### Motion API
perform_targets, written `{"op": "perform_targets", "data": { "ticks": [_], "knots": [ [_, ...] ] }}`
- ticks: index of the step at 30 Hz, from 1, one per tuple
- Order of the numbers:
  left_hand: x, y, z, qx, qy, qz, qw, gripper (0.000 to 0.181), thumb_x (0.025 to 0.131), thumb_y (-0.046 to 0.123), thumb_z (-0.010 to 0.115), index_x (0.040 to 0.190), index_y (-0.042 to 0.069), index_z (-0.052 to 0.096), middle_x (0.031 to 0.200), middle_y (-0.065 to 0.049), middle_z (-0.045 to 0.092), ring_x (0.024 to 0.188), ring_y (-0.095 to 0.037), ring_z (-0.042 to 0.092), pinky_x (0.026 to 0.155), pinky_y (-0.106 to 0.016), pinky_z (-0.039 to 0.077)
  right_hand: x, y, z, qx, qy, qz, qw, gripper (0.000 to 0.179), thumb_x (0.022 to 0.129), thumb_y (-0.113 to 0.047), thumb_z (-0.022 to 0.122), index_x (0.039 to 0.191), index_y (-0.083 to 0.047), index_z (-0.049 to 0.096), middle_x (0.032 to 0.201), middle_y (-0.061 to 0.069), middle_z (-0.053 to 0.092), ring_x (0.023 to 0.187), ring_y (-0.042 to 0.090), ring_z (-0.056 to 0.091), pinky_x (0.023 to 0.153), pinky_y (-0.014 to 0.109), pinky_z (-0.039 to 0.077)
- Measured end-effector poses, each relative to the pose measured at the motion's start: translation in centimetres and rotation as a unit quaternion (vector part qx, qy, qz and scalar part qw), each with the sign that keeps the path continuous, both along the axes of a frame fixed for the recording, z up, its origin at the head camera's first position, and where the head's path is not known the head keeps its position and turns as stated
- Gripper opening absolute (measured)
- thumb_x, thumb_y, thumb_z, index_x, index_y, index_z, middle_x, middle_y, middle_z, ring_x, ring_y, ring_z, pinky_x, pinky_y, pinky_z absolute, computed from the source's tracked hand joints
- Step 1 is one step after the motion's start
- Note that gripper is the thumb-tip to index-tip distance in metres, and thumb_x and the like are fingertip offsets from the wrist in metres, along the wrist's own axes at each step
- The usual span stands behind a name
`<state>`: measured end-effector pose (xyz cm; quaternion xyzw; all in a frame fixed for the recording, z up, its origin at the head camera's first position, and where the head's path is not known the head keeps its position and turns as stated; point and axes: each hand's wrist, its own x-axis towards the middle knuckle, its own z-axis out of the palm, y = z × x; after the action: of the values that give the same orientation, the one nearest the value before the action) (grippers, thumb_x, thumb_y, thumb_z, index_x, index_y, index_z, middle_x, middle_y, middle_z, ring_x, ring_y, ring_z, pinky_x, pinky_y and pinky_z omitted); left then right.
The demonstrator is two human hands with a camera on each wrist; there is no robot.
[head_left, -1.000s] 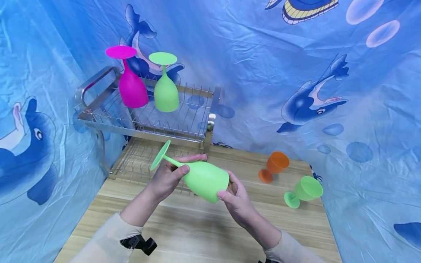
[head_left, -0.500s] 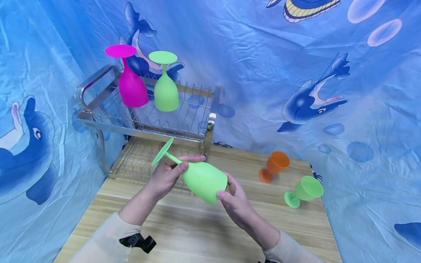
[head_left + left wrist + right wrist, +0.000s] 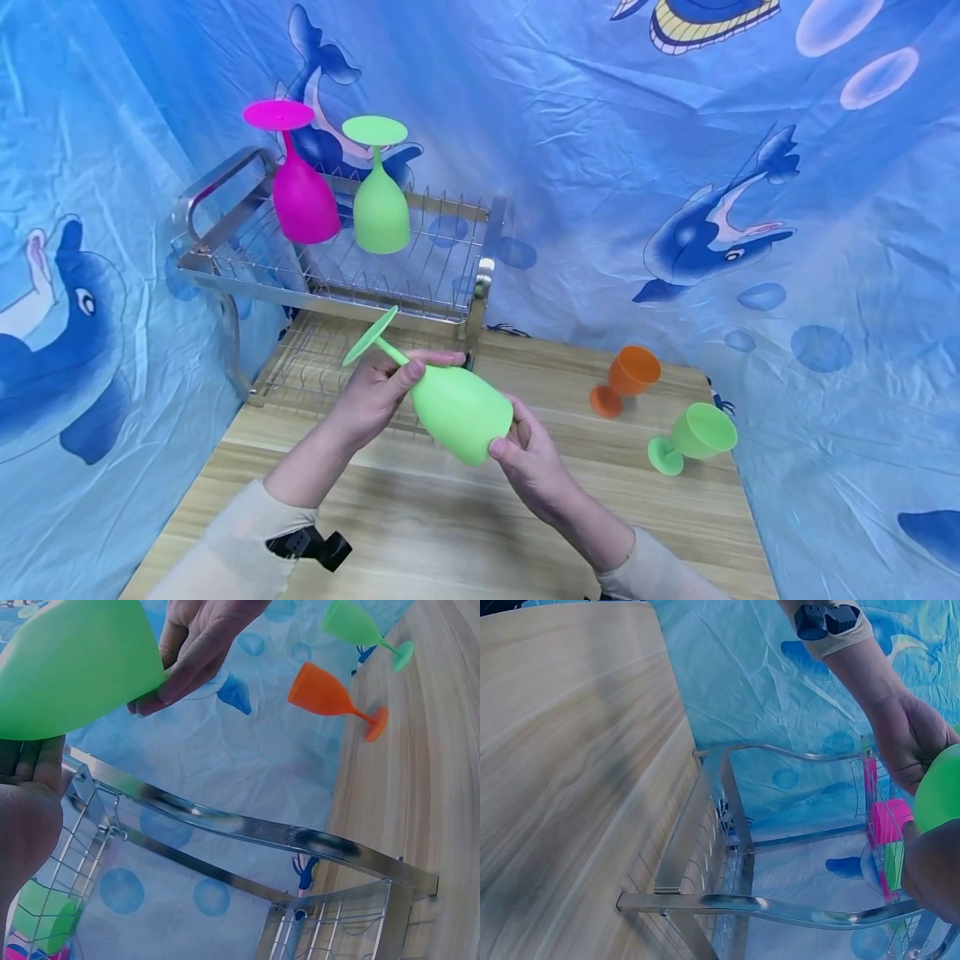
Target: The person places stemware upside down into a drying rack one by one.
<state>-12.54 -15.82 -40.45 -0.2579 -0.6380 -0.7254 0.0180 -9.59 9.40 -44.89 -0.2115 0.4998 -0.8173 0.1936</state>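
A light-green plastic goblet (image 3: 459, 413) is held tilted in the air over the table, its foot toward the upper left and its rim toward the lower right. My left hand (image 3: 377, 393) grips it where the stem meets the bowl, thumb on top. My right hand (image 3: 531, 463) pinches the rim between thumb and fingers. In the left wrist view, the bowl (image 3: 79, 667) fills the upper left corner. Behind, a magenta goblet (image 3: 303, 198) and another green goblet (image 3: 381, 212) stand upside down on the upper tier of a metal dish rack (image 3: 330, 298).
At the table's right side stand an orange goblet (image 3: 634, 372) and a green goblet (image 3: 703, 432), both upright. The rack's lower wire tier (image 3: 300, 367) lies close to the wooden table (image 3: 420, 533). A blue dolphin-print curtain (image 3: 585, 167) encloses the table.
Both hands have shifted slightly left with the goblet, and its foot has risen a little. The goblets on the rack and at the right have stayed in place.
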Motion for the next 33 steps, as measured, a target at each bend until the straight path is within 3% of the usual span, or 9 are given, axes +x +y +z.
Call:
{"op": "perform_targets", "data": {
  "ticks": [5, 11, 15, 18, 21, 25, 29, 33],
  "knots": [
    [-0.1, -0.2, 0.6, -0.015, 0.001, -0.005, 0.9999, 0.038, 0.113, 0.031, 0.057, 0.130, 0.002, 0.076, 0.131, -0.008, 0.076, 0.131, -0.024, 0.067, 0.106, -0.036, 0.057, 0.1, -0.2, 0.1, -0.005, 0.009, 0.005, 0.9999, 0.060, 0.097, -0.024, 0.081, 0.146, -0.009, 0.050, 0.140, 0.005, 0.060, 0.126, 0.017, 0.061, 0.108, 0.031, 0.054],
    [-0.3, -0.5, 2.0, -0.059, 0.001, -0.002, 0.9983, 0.039, 0.113, 0.032, 0.058, 0.129, 0.001, 0.075, 0.130, -0.005, 0.077, 0.129, -0.025, 0.068, 0.106, -0.035, 0.057, 0.1, -0.4, 0.1, -0.005, 0.022, 0.012, 0.9997, 0.064, 0.097, -0.025, 0.082, 0.148, -0.008, 0.048, 0.142, 0.006, 0.058, 0.128, 0.017, 0.060, 0.109, 0.032, 0.054],
    [-0.5, -0.9, 3.6, -0.089, 0.009, -0.012, 0.9959, 0.038, 0.112, 0.031, 0.059, 0.130, 0.002, 0.076, 0.129, -0.006, 0.077, 0.128, -0.025, 0.069, 0.106, -0.036, 0.057, -0.1, -0.2, 0.2, 0.012, 0.042, 0.018, 0.9989, 0.077, 0.096, -0.024, 0.083, 0.155, 0.001, 0.040, 0.147, 0.008, 0.055, 0.135, 0.018, 0.057, 0.114, 0.032, 0.050],
    [-0.8, -1.5, 5.0, -0.103, 0.026, -0.023, 0.9941, 0.039, 0.112, 0.030, 0.060, 0.130, -0.002, 0.074, 0.128, -0.009, 0.077, 0.128, -0.026, 0.069, 0.108, -0.037, 0.056, -0.5, 0.4, 0.5, 0.029, 0.085, 0.009, 0.9959, 0.085, 0.097, -0.020, 0.081, 0.158, 0.013, 0.030, 0.156, 0.013, 0.049, 0.141, 0.015, 0.053, 0.119, 0.032, 0.045],
    [-1.0, -2.1, 7.0, -0.117, 0.039, -0.028, 0.9920, 0.041, 0.111, 0.031, 0.062, 0.129, -0.003, 0.074, 0.127, -0.011, 0.077, 0.128, -0.025, 0.069, 0.109, -0.036, 0.055, -1.2, 1.2, 1.1, 0.046, 0.144, -0.019, 0.9884, 0.085, 0.100, -0.015, 0.076, 0.158, 0.017, 0.024, 0.160, 0.025, 0.043, 0.145, 0.016, 0.051, 0.122, 0.034, 0.041],
    [-1.2, -3.0, 10.2, -0.143, 0.044, -0.032, 0.9882, 0.042, 0.109, 0.033, 0.064, 0.129, -0.003, 0.074, 0.126, -0.009, 0.077, 0.127, -0.023, 0.070, 0.106, -0.035, 0.057, -2.8, 2.2, 2.7, 0.075, 0.220, -0.075, 0.9697, 0.072, 0.102, -0.005, 0.066, 0.159, 0.015, 0.026, 0.160, 0.037, 0.037, 0.149, 0.026, 0.048, 0.123, 0.038, 0.039],
    [-1.5, -3.6, 13.8, -0.181, 0.052, -0.025, 0.9819, 0.038, 0.110, 0.029, 0.064, 0.129, -0.002, 0.074, 0.126, -0.008, 0.078, 0.128, -0.023, 0.069, 0.103, -0.035, 0.059, -4.8, 2.2, 4.3, 0.108, 0.267, -0.134, 0.9484, 0.070, 0.102, 0.003, 0.063, 0.162, 0.008, 0.029, 0.163, 0.030, 0.040, 0.152, 0.033, 0.044, 0.125, 0.037, 0.036],
    [-2.2, -4.2, 17.5, -0.246, 0.054, 0.017, 0.9677, 0.030, 0.111, 0.028, 0.061, 0.126, 0.009, 0.079, 0.129, -0.004, 0.077, 0.132, -0.020, 0.064, 0.112, -0.043, 0.053, -7.3, 1.0, 5.4, 0.129, 0.291, -0.190, 0.9289, 0.072, 0.102, 0.002, 0.065, 0.165, 0.001, 0.031, 0.167, 0.017, 0.042, 0.155, 0.030, 0.041, 0.127, 0.036, 0.033]
  ]
}}
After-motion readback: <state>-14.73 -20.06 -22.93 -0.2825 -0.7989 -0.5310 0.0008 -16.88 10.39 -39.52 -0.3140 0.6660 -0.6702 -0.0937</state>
